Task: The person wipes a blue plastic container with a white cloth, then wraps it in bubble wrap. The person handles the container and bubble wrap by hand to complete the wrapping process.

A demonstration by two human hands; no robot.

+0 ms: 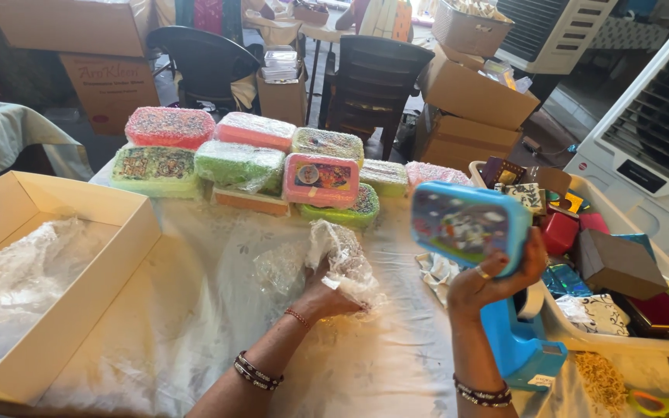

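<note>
Right hand lifts a blue lunch box off the worktop, fingers curled under its lower edge only; the box looks blurred, and so shallow a grip could let it tip onto the blue tape dispenser. Left hand clutches crumpled plastic wrap, which may tear or slide.

A blue lunch box with a bright cartoon picture on its lid is held up in the air, tilted, a bit blurry; a crinkly clear plastic wrap sits bunched up on the white table cloth, left of the box.
</note>
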